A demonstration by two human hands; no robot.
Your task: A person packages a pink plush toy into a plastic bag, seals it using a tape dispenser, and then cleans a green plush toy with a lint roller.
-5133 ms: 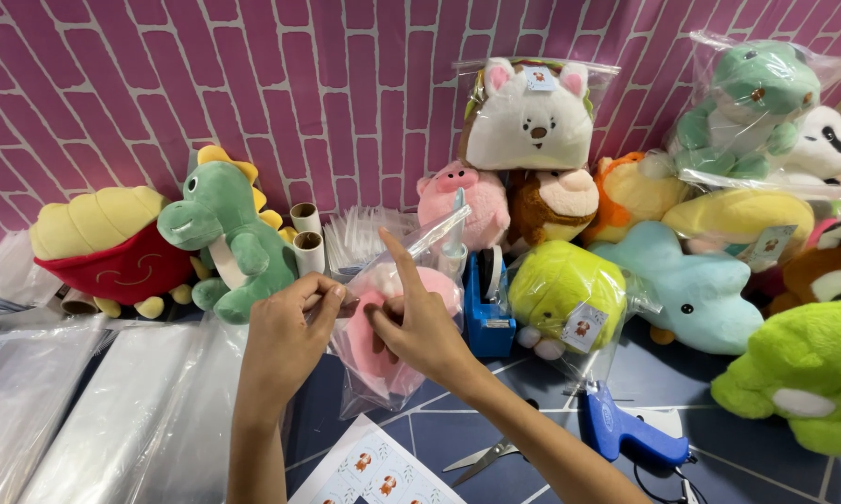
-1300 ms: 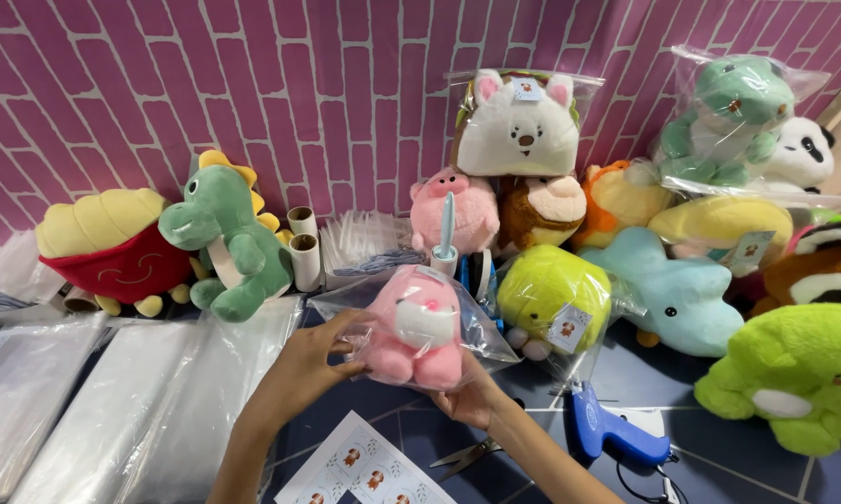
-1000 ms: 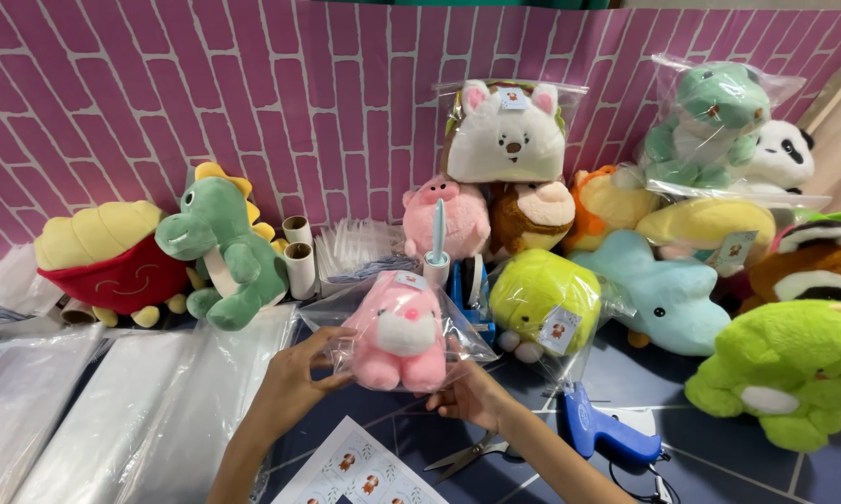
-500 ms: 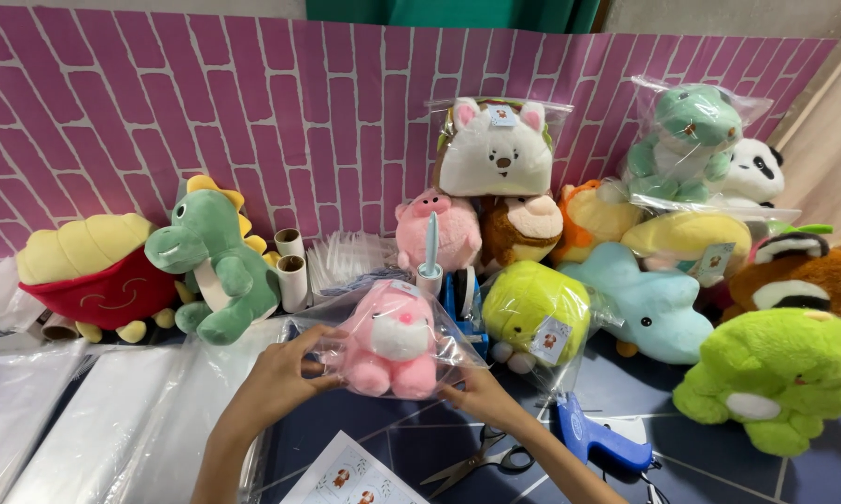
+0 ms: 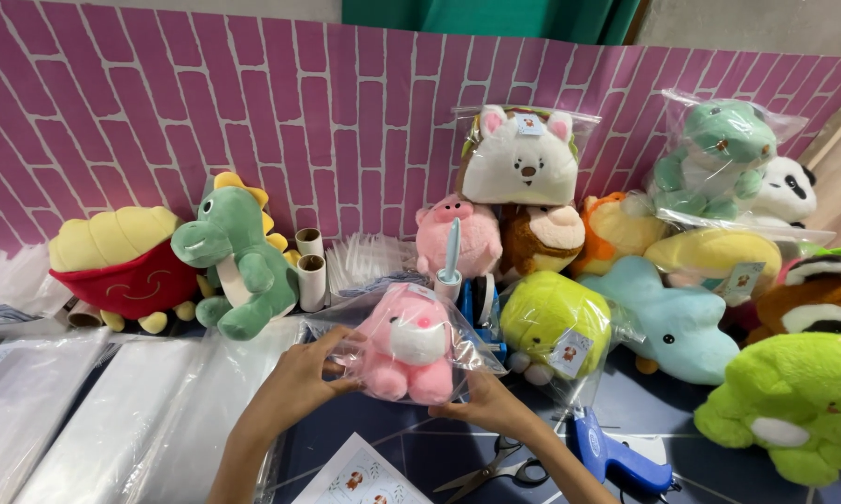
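Observation:
A pink plush toy [image 5: 406,343] sits inside a clear plastic bag [image 5: 341,334], held upright a little above the dark table. My left hand [image 5: 299,378] grips the bag's left side, fingers curled on its front. My right hand [image 5: 486,403] supports the bag from below and on the right. Both hands are shut on the bagged toy.
Behind the bag are a green dinosaur plush [image 5: 238,261], a red and yellow plush [image 5: 122,266], cardboard tubes [image 5: 310,271] and a row of plush toys, some bagged. Scissors [image 5: 495,467], a blue tagging gun [image 5: 616,453], a sticker sheet [image 5: 360,478] and clear bags [image 5: 84,411] lie on the table.
The pink plush went from half in the bag to fully bagged and upright. Both hands raised it slightly and shifted their grip to its sides. The view tilted up.

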